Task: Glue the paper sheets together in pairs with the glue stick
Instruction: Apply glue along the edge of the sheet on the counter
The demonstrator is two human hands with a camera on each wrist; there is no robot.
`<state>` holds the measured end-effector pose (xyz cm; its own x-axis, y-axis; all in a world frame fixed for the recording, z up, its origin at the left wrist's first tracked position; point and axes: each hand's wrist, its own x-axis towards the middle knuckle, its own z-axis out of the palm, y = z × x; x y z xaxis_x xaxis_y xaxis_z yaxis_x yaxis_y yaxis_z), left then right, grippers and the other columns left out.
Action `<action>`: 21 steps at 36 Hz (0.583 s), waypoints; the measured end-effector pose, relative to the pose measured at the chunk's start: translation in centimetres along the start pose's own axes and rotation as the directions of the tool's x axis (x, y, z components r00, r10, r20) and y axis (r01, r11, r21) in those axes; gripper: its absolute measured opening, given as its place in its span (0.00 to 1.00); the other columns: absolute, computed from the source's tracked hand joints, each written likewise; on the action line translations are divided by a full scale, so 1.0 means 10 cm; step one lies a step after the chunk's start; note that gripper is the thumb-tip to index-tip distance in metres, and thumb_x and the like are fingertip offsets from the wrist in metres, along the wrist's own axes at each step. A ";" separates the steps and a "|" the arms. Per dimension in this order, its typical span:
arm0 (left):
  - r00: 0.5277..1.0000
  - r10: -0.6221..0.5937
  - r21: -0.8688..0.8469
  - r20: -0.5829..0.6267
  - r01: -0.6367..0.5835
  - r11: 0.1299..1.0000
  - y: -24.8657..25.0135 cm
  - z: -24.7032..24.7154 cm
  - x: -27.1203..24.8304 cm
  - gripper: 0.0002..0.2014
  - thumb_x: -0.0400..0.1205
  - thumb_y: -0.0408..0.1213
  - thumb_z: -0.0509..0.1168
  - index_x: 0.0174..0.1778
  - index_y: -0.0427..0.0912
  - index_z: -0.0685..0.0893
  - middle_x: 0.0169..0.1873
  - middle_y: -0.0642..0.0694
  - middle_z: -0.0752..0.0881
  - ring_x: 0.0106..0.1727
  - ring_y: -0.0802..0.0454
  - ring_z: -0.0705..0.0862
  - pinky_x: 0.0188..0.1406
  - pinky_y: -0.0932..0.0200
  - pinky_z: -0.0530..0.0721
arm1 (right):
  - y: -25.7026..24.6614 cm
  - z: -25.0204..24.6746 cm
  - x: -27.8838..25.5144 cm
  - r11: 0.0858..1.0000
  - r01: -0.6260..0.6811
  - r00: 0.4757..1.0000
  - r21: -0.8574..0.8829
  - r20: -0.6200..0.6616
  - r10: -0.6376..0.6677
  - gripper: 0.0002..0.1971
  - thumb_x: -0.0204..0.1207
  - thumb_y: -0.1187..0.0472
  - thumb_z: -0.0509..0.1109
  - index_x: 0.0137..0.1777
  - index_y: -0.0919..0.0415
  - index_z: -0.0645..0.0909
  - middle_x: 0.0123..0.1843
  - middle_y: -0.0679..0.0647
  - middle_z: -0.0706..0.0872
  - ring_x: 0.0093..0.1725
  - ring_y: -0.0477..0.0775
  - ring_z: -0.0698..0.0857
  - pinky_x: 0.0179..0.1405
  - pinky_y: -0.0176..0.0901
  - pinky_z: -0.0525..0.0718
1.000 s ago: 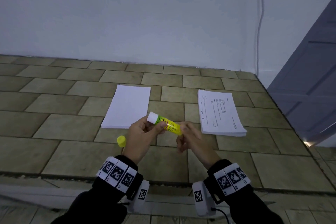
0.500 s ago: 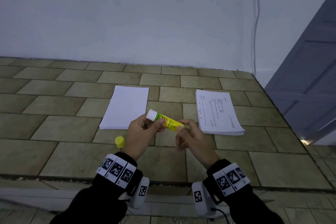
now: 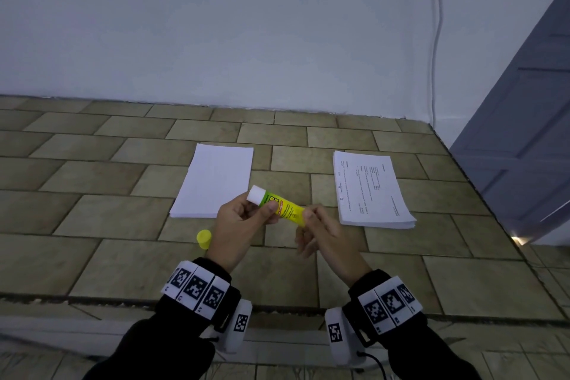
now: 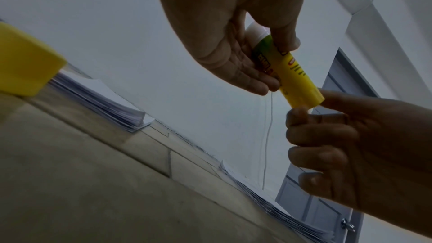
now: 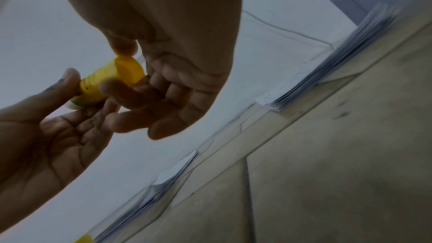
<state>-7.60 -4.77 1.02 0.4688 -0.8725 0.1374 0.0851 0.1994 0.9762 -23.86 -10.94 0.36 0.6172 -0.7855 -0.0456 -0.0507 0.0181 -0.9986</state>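
Since a second ago little shifts: above the cap (image 3: 204, 239), left hand (image 3: 237, 225) still grips the glue stick (image 3: 279, 207) while right hand (image 3: 320, 230) pinches its base, so gluing hasn't begun.

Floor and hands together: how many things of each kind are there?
Paper stacks: 2, a blank stack and a printed stack.
Glue stick: 1, held by the left hand and right hand.
Cap: 1, on the floor.
Total: 4.
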 end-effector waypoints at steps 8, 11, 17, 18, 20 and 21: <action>1.000 -0.009 -0.012 -0.013 0.009 1.000 0.03 -0.02 0.01 0.03 0.79 0.30 0.67 0.45 0.34 0.84 0.32 0.48 0.90 0.35 0.54 0.90 0.38 0.66 0.86 | 0.02 -0.01 0.04 0.996 0.070 0.997 -0.053 -0.028 -0.072 0.07 0.82 0.57 0.67 0.53 0.61 0.78 0.32 0.52 0.83 0.32 0.50 0.83 0.33 0.42 0.81; 1.000 -0.020 -0.012 0.010 0.020 1.000 0.03 -0.02 0.02 0.03 0.78 0.30 0.68 0.44 0.34 0.84 0.31 0.48 0.90 0.34 0.55 0.89 0.38 0.66 0.87 | -0.03 0.01 0.03 0.999 -0.035 0.999 -0.030 0.016 0.036 0.22 0.86 0.47 0.57 0.42 0.65 0.80 0.25 0.53 0.79 0.29 0.55 0.80 0.33 0.44 0.81; 1.000 -0.014 0.004 -0.005 0.014 1.000 0.01 -0.02 0.00 0.05 0.76 0.32 0.69 0.45 0.35 0.85 0.32 0.48 0.91 0.35 0.55 0.90 0.38 0.66 0.86 | -0.04 0.02 0.03 0.999 -0.053 0.998 -0.007 0.016 0.053 0.18 0.84 0.46 0.57 0.50 0.61 0.79 0.31 0.56 0.83 0.30 0.52 0.82 0.31 0.43 0.81; 1.000 -0.012 0.011 -0.012 0.012 1.000 0.01 -0.03 0.01 0.04 0.78 0.31 0.69 0.45 0.35 0.85 0.32 0.48 0.91 0.35 0.55 0.90 0.38 0.66 0.86 | -0.02 0.02 0.03 1.000 -0.029 1.000 0.000 0.010 0.029 0.15 0.82 0.47 0.61 0.54 0.59 0.77 0.34 0.56 0.83 0.32 0.52 0.83 0.31 0.43 0.81; 1.000 -0.009 0.015 -0.020 0.009 1.000 0.01 -0.03 0.02 0.02 0.79 0.29 0.68 0.45 0.35 0.85 0.32 0.48 0.91 0.35 0.55 0.90 0.38 0.66 0.86 | 0.01 0.02 0.03 1.000 0.019 1.000 -0.006 -0.002 -0.019 0.09 0.80 0.54 0.67 0.57 0.56 0.76 0.37 0.55 0.84 0.33 0.51 0.83 0.32 0.43 0.82; 1.000 -0.008 0.017 -0.019 0.008 1.000 0.02 -0.03 0.02 0.02 0.79 0.29 0.68 0.45 0.35 0.85 0.32 0.48 0.91 0.35 0.55 0.90 0.38 0.66 0.86 | 0.03 0.01 0.04 0.999 0.036 0.999 -0.017 -0.008 -0.036 0.08 0.81 0.58 0.68 0.57 0.56 0.76 0.37 0.54 0.84 0.33 0.51 0.84 0.32 0.43 0.82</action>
<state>-7.21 -4.79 1.18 0.4850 -0.8653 0.1266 0.0740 0.1848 0.9800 -23.55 -11.15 0.06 0.6120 -0.7908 -0.0097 -0.0418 -0.0201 -0.9989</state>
